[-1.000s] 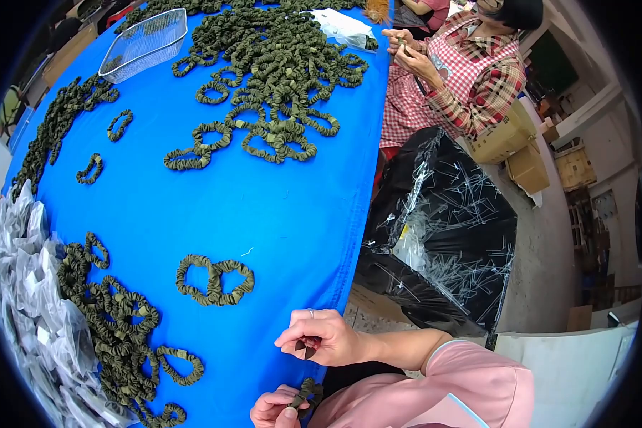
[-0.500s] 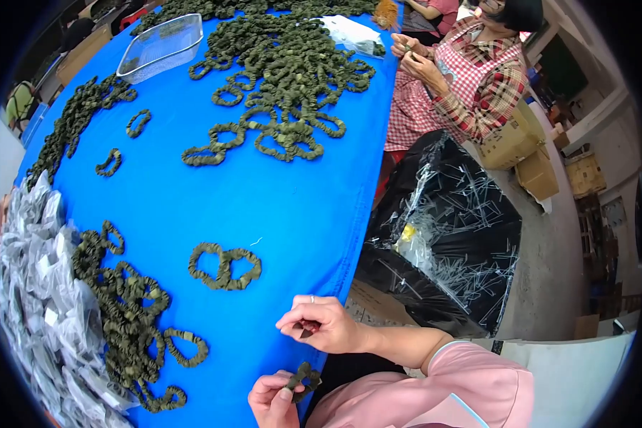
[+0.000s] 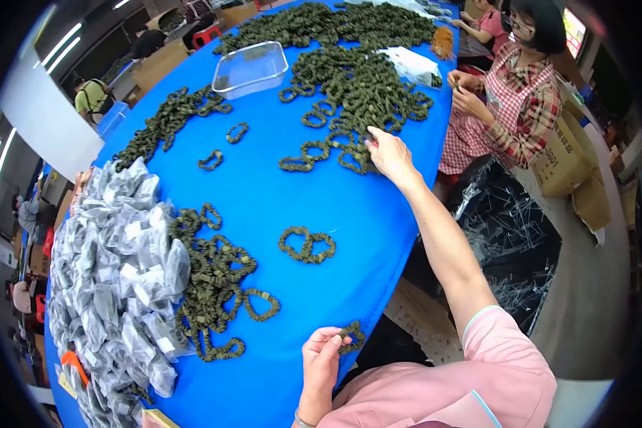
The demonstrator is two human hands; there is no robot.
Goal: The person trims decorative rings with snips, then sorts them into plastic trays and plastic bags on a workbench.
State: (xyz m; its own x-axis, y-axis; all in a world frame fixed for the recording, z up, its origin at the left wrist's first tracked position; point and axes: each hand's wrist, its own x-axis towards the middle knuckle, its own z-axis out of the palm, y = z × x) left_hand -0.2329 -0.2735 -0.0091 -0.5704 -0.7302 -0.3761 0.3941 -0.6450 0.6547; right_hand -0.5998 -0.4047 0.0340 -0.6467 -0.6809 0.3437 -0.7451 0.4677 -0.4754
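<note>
My left hand (image 3: 322, 360), low at the table's near edge, pinches a dark green ruffled scrunchie (image 3: 352, 338) between thumb and fingers. Stretched far forward, my right hand (image 3: 390, 155) reaches the near right edge of the big heap of green scrunchies (image 3: 357, 89), its index fingertip touching them. A small reddish bit shows under its curled fingers; what it is I cannot make out. Between my hands lie a couple of scrunchies (image 3: 307, 246) side by side. Further left is a smaller pile of scrunchies (image 3: 210, 274).
Grey plastic-wrapped packets (image 3: 114, 271) are heaped along the left. A clear plastic basket (image 3: 251, 70) stands farther back on the blue tablecloth (image 3: 264, 192). To the right, a black-lined bin (image 3: 506, 235) holds clear plastic strips. Beyond it sits a co-worker in a checked apron (image 3: 521, 93).
My right hand has gone from near my left hand to the far scrunchie heap. My left hand still holds its scrunchie. The view has tilted up and shifted left.
</note>
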